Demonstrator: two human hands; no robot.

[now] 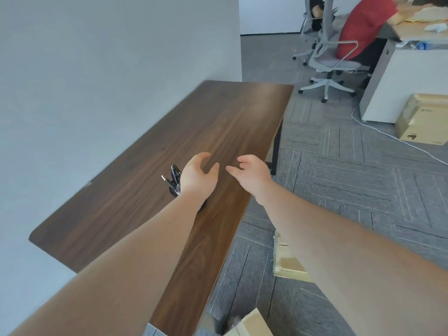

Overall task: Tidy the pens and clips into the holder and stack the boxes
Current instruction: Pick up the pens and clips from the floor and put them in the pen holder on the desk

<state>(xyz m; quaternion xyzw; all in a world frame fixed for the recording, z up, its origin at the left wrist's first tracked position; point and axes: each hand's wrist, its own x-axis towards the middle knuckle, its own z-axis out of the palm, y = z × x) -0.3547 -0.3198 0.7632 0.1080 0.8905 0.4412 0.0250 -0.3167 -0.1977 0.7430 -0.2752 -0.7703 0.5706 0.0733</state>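
The pens (173, 179) stand upright in a dark holder (175, 191) on the tabletop (230, 117), mostly hidden behind the left wrist, so that part of the tidying looks done. No clips are visible, and no boxes sit on the tabletop. A cardboard box (287, 260) lies on the floor by its right edge, and the corner of another box (252, 322) shows near the person's feet, so the stacking looks undone. The left hand (197, 177) and right hand (252, 174) hover side by side above the wood, fingers loosely curled and spread, holding nothing. The long dark-wood tabletop runs beside a white wall, on grey carpet. Well apart, a seated person in red (363, 27) works at another desk.
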